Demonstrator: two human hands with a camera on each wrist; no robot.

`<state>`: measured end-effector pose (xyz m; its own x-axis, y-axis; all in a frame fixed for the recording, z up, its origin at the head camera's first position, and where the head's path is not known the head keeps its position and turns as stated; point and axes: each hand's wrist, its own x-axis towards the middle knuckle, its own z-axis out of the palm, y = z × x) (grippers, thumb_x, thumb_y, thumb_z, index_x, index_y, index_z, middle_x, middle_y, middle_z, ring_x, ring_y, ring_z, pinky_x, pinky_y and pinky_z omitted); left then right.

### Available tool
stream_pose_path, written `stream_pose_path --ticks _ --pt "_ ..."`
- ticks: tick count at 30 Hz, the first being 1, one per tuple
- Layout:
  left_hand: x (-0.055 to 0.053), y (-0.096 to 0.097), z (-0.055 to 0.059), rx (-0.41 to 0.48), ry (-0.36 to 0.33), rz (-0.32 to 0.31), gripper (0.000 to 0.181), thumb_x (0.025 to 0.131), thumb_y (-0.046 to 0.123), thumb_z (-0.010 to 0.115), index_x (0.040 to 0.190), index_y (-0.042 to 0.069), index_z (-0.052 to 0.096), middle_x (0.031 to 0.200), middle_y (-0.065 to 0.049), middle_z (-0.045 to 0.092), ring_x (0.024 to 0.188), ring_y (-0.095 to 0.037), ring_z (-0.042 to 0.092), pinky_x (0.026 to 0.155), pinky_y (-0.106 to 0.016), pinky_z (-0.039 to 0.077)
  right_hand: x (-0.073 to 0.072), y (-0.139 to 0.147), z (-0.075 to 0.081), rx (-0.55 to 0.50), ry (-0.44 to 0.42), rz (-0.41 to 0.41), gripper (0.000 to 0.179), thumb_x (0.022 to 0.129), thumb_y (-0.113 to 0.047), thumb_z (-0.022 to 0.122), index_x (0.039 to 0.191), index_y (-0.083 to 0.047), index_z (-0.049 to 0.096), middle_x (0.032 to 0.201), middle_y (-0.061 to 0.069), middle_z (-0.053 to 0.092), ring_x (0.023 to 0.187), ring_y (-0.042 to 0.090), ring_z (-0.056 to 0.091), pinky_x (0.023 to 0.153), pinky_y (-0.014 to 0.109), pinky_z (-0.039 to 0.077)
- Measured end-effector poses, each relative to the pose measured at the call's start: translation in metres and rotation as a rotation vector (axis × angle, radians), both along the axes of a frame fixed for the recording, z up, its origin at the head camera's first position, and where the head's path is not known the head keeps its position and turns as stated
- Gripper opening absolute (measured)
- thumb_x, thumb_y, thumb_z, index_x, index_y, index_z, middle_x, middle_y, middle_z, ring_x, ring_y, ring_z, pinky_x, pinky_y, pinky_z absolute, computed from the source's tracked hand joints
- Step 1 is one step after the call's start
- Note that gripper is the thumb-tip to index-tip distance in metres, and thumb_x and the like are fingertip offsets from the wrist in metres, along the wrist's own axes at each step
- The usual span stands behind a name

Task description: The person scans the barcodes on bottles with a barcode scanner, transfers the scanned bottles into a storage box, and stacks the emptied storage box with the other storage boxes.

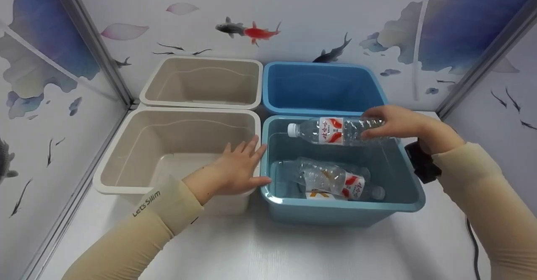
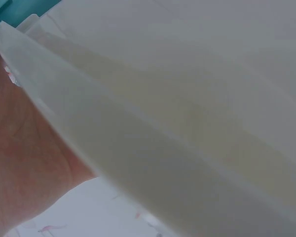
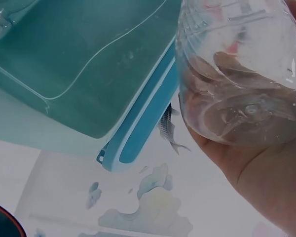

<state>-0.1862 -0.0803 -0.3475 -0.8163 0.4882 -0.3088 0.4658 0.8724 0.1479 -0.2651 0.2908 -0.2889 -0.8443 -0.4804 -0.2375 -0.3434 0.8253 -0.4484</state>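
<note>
My right hand (image 1: 392,122) grips a clear plastic bottle (image 1: 308,130) near its base, over the back part of the teal bin (image 1: 335,206). The bottle lies sideways, its white cap to the left and a red-and-white label round it. In the right wrist view the bottle's base (image 3: 251,113) shows close up, with fingers behind it. Several clear bottles (image 1: 325,177) lie at the bottom of the teal bin, partly covering one another. My left hand (image 1: 233,169) has its fingers spread, at the adjoining rims of the front beige bin (image 1: 176,110) and the teal bin.
Behind stand another beige bin (image 1: 201,60) and a blue bin (image 1: 323,65), making two rows. All sit on a white table (image 1: 268,255) between walls printed with fish and leaves. A black cable (image 1: 473,242) runs along the table's right side.
</note>
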Motion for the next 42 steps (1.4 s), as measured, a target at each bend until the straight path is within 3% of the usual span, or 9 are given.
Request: stream_pose_path --ticks 6,16,21,27,42 --pt "0.001 0.001 0.002 -0.003 -0.001 -0.002 0.086 0.088 0.067 0.037 0.152 0.017 0.006 0.159 -0.009 -0.004 0.144 -0.036 0.015 0.112 -0.06 0.012 0.002 0.001 0.003 -0.012 0.012 -0.022 0.061 0.082 -0.034 0.07 0.129 -0.002 0.048 0.115 0.015 0.06 0.099 0.026 0.056 0.085 0.046 0.05" --pt "0.001 0.0 0.002 -0.007 0.013 -0.011 0.086 0.089 0.067 0.036 0.152 0.017 0.005 0.159 -0.01 -0.003 0.143 -0.038 0.016 0.112 -0.06 0.013 0.007 0.012 0.011 -0.038 0.111 -0.018 0.068 0.082 -0.03 0.071 0.141 -0.013 0.042 0.129 0.017 0.053 0.104 0.03 0.056 0.082 0.046 0.053" --pt "0.0 0.0 0.0 -0.001 0.02 -0.013 0.087 0.088 0.068 0.035 0.152 0.017 0.005 0.159 -0.01 -0.003 0.143 -0.038 0.016 0.112 -0.06 0.013 0.009 0.018 0.015 -0.06 0.211 -0.061 0.066 0.084 -0.035 0.069 0.142 -0.019 0.042 0.134 0.017 0.049 0.111 0.033 0.053 0.088 0.055 0.048" --pt "-0.001 0.0 0.0 -0.001 0.02 -0.007 0.087 0.088 0.068 0.035 0.152 0.017 0.006 0.159 -0.01 -0.002 0.143 -0.037 0.017 0.112 -0.06 0.014 0.012 0.03 0.02 -0.054 0.344 -0.117 0.068 0.083 -0.039 0.069 0.143 -0.025 0.04 0.129 0.018 0.051 0.112 0.037 0.051 0.087 0.062 0.043" --pt "0.001 0.0 0.0 -0.008 0.004 -0.002 0.087 0.088 0.068 0.036 0.152 0.017 0.005 0.159 -0.009 -0.004 0.144 -0.037 0.015 0.112 -0.06 0.013 0.017 0.073 0.01 0.05 0.529 -0.328 0.072 0.083 -0.046 0.066 0.144 -0.02 0.038 0.13 0.028 0.043 0.103 0.046 0.044 0.081 0.065 0.04"
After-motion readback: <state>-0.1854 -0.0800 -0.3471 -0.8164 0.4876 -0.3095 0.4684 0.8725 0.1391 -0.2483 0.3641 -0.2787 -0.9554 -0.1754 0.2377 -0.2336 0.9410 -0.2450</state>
